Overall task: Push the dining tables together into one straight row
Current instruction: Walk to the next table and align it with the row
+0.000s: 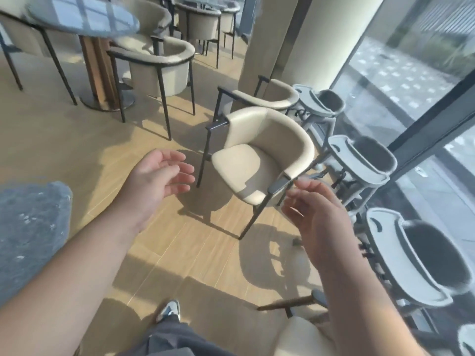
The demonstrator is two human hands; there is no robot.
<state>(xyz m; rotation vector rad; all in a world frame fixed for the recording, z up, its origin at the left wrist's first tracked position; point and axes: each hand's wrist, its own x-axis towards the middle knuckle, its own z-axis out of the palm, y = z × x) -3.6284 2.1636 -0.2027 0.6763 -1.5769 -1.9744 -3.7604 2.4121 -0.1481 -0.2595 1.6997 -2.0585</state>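
**Operator:** Status check before contact. Where do the fingers stand?

**Inspector:** Both hands are empty. The left hand is spread, fingers loosely curled, with bare floor beneath the fingertips. The right hand is likewise unclenched, gripping nothing; its fingertips sit just beside the dark armrest end of the cream chair. Contact cannot be confirmed because of motion blur.

**Operator:** Location of the tables?

**Inspector:** One grey stone table edge lies beyond the left wrist, away from the fingertips. A second round table stands well ahead of the left fingers, past another chair. Neither is touched.

**Operator:** Failure modes from this position?

**Inspector:** Probably three. First: the cream chair appears tilted, its legs uneven on the floor. With no hand closed on it, it may tip toward the high chairs just beyond the right fingers. Second: a push from the right fingertips alone on the armrest would likely turn the chair rather than slide it. Third: chairs left between the tables would block a straight row.
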